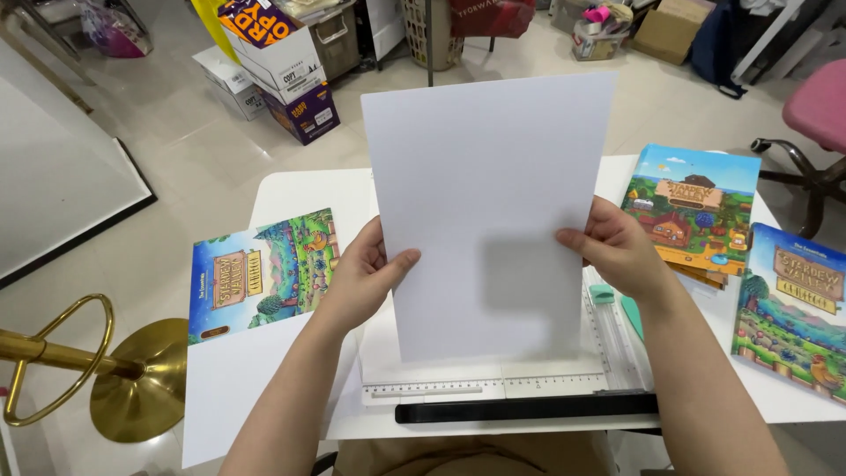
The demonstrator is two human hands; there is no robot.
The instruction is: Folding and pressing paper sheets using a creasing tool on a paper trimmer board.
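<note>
A white worktop (pixel 291 189) stands on a pale tiled floor, cardboard boxes (pixel 282 66) behind it. The left hand (pixel 361 278) and right hand (pixel 617 251) each pinch a side edge of a blank white sheet (pixel 489 194), held upright above a paper trimmer (pixel 520 388), colourful booklets (pixel 696 211) alongside

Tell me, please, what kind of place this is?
Probably a home office or small craft workspace. Both hands hold a blank white sheet over a paper trimmer on a white table; cardboard boxes sit on the tiled floor beside a pink office chair.
</note>
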